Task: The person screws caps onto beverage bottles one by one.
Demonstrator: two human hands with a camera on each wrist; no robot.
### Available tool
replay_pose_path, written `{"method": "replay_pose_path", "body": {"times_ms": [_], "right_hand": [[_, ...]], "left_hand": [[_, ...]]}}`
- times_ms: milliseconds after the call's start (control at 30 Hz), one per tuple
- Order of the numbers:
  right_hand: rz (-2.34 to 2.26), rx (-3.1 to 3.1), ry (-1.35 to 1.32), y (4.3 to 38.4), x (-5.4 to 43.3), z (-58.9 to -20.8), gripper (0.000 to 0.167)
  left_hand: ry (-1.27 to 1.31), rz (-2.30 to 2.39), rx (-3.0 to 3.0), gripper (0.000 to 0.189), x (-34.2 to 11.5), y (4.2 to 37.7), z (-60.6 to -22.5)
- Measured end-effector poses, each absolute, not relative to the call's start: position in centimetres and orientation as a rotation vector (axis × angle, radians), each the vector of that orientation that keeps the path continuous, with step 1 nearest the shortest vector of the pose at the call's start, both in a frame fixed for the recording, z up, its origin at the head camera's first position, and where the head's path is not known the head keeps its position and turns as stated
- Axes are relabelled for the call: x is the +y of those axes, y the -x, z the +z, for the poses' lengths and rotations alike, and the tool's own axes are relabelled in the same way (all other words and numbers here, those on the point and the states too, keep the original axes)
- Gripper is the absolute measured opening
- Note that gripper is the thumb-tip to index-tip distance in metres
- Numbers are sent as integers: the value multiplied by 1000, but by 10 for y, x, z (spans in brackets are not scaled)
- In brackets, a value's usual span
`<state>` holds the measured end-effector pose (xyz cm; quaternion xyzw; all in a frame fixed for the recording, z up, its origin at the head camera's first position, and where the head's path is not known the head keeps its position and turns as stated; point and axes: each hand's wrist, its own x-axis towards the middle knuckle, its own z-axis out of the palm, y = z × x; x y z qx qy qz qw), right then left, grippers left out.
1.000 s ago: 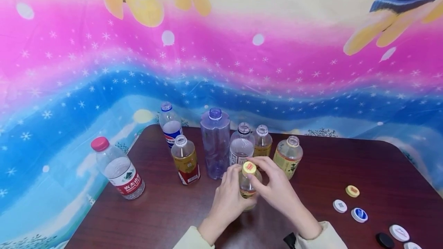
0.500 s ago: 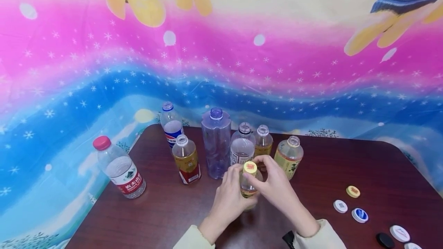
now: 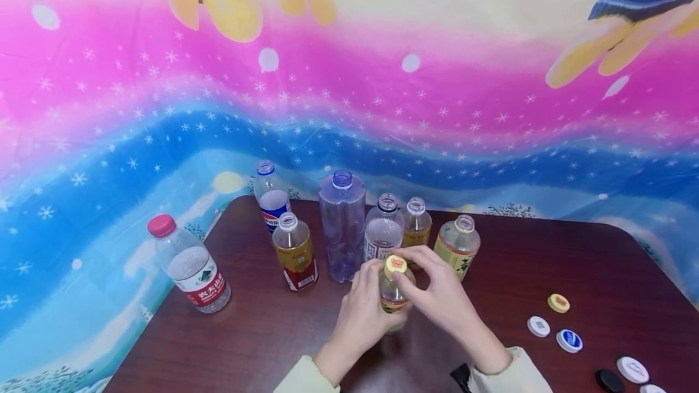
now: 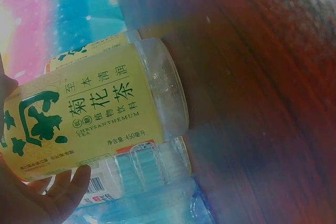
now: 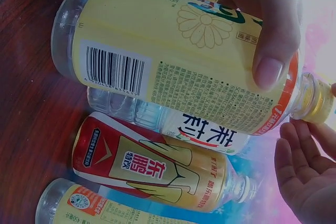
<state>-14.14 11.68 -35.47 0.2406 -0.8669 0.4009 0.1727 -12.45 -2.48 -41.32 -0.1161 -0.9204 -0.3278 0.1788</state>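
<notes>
A chrysanthemum tea bottle [image 4: 100, 108] with a yellow label stands upright between my hands in the head view. My left hand [image 3: 357, 314] grips its body, and its thumb [image 5: 270, 61] lies across the label in the right wrist view. At the top, my right hand [image 3: 439, 290] pinches the yellow cap [image 3: 395, 264] between thumb and fingers. The cap sits on the neck, as the right wrist view also shows. Close behind are an uncapped clear bottle [image 3: 384, 229] and an uncapped yellow-labelled bottle [image 3: 457, 244].
Further left stand an uncapped purple bottle [image 3: 342, 229], a red-and-gold bottle [image 3: 295, 253], a Pepsi bottle [image 3: 272, 199] and a red-capped water bottle [image 3: 191, 268]. Another gold-labelled bottle [image 3: 416, 223] stands behind. Several loose caps, including a yellow one [image 3: 559, 302] and a blue one [image 3: 570, 340], lie at the right.
The right fingers shift around the yellow cap and its printed top turns slightly. The left hand keeps its grip on the tea bottle. The other bottles and loose caps stay put.
</notes>
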Motion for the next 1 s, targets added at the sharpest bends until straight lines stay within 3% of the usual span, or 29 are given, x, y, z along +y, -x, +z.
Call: {"method": "replay_pose_path", "body": {"times_ms": [200, 467, 700, 1000], "right_hand": [[1234, -2542, -542, 143, 114, -352, 25], [1161, -2509, -687, 143, 111, -354, 44], [1134, -2484, -728, 141, 118, -351, 30], [1184, -2552, -576, 142, 118, -351, 25]], "left_hand": [[331, -950, -2596, 71, -24, 125, -413], [340, -916, -2578, 71, -25, 125, -415], [326, -920, -2594, 71, -24, 126, -415], [315, -945, -2597, 71, -24, 126, -415]]}}
